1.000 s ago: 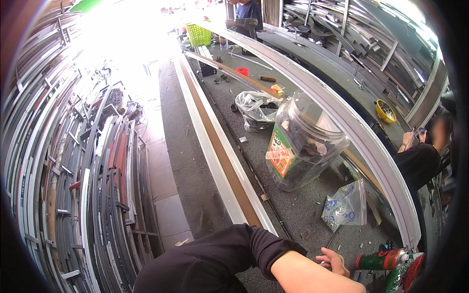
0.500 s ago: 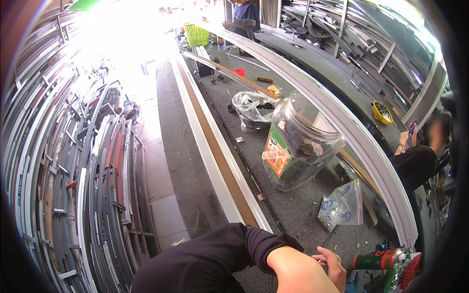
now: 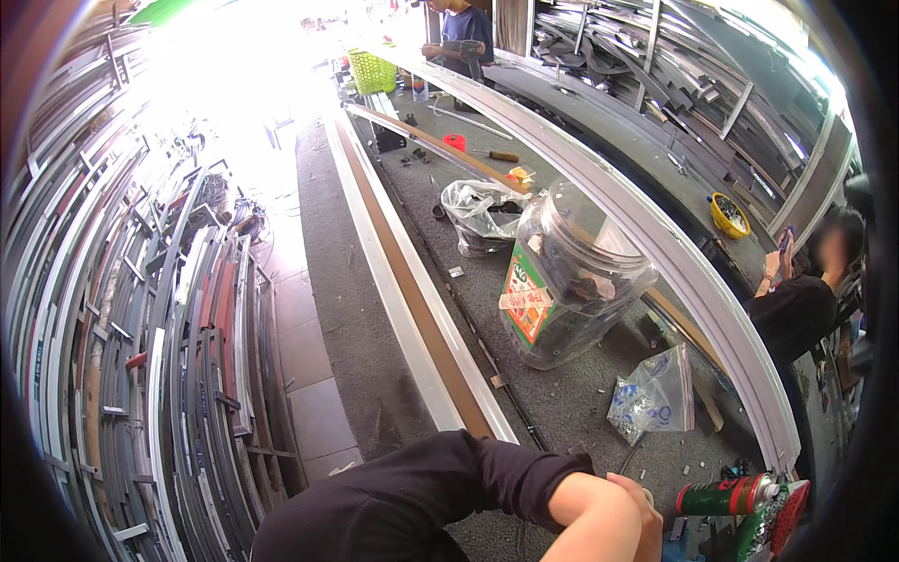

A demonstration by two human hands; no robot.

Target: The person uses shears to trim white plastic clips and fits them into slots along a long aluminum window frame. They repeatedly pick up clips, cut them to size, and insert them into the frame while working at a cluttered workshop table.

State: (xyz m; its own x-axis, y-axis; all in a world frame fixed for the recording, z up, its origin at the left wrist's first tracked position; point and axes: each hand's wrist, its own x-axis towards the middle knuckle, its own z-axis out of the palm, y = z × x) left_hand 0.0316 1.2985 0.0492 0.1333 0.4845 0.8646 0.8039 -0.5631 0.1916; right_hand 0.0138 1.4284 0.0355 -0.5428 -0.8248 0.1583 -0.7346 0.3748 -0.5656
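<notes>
My left arm, in a black sleeve (image 3: 393, 496), bends across the lower edge; its bare forearm (image 3: 599, 520) runs down out of the picture, and the left hand does not show. Just past that forearm, the curled fingers of my right hand (image 3: 641, 494) show in part. Whatever they hold is hidden. A thin dark curved piece (image 3: 635, 456) rises beside these fingers. Nearby lies a clear zip bag (image 3: 655, 393) of small parts. A red and green spray can (image 3: 721, 496) lies on its side to the right.
Long white profiles (image 3: 412, 328) and an arching white frame (image 3: 674, 244) span the grey bench. Between them stand a large clear plastic jar (image 3: 571, 300) and a plastic bag (image 3: 482, 211). Profile stacks (image 3: 197, 375) fill the left. Two people work nearby, one holding a drill (image 3: 464, 47).
My left forearm has shifted right and now covers more of the right hand. The view has moved slightly; the bench items look unchanged.
</notes>
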